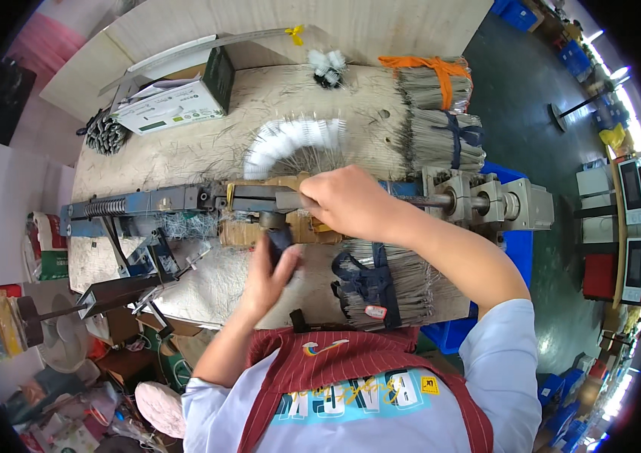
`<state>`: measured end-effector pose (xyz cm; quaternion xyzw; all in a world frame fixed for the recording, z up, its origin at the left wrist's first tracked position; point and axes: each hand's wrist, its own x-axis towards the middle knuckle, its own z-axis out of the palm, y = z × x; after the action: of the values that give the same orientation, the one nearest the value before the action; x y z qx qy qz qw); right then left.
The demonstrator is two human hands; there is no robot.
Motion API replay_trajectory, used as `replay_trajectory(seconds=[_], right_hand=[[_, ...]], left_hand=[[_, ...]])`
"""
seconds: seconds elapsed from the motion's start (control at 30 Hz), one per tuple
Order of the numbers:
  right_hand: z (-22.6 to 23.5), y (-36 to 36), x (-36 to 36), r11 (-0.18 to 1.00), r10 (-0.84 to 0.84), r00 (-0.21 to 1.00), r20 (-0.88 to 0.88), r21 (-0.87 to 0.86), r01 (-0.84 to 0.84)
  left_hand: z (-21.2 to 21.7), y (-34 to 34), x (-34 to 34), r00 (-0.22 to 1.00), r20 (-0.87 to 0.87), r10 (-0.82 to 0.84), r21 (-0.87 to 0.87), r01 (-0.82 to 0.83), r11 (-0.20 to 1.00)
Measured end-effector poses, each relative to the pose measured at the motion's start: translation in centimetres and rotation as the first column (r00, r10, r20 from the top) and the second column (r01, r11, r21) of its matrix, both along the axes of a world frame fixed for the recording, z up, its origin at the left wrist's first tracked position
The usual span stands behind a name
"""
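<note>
A long blue bench machine with a dark metal jaw lies across the table. In front of the jaw, my left hand has its fingers and thumb around a black handle; it looks slightly blurred. My right hand is closed at the right end of the jaw, next to a metal block. What its fingers pinch is hidden. Brown cardboard lies under the jaw. Just behind it, a curved row of white-ended thin strands rests on the table.
Tied bundles of thin wires stand at the right edge, and another wire bundle lies near me. A white and green box is at the back left. A metal shaft with bearing blocks extends right. Blue bins sit beside the table.
</note>
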<state>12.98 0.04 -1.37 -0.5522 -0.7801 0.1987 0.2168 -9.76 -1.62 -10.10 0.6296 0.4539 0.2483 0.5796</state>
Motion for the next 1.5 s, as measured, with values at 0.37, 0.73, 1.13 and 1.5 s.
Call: replay_trajectory(seconds=[0.37, 0.73, 1.13, 1.5], right_hand=[[1.7, 0.9, 0.4, 0.957, -0.048, 0.999, 0.002, -0.285, 0.046], [-3.7, -6.1, -4.4, 0.993, 0.058, 0.985, 0.162, -0.115, -0.04], [-5.8, -4.6, 0.5, 0.982, -0.153, 0.979, 0.131, 0.13, 0.136], [-4.4, -8.4, 0.1, 0.985, -0.168, 0.973, -0.156, -0.069, 0.159]], left_hand=[[12.3, 2.2, -0.5, 0.947, 0.072, -0.312, -0.554, 0.298, 0.777], [-2.7, -4.3, 1.5, 0.977, -0.211, -0.025, 0.321, 0.094, 0.943], [0.5, -2.4, -9.8, 0.784, 0.04, 0.62, -0.267, -0.589, 0.763], [-2.0, 0.5, -9.6, 0.758, 0.103, 0.644, 0.015, -0.649, 0.761]])
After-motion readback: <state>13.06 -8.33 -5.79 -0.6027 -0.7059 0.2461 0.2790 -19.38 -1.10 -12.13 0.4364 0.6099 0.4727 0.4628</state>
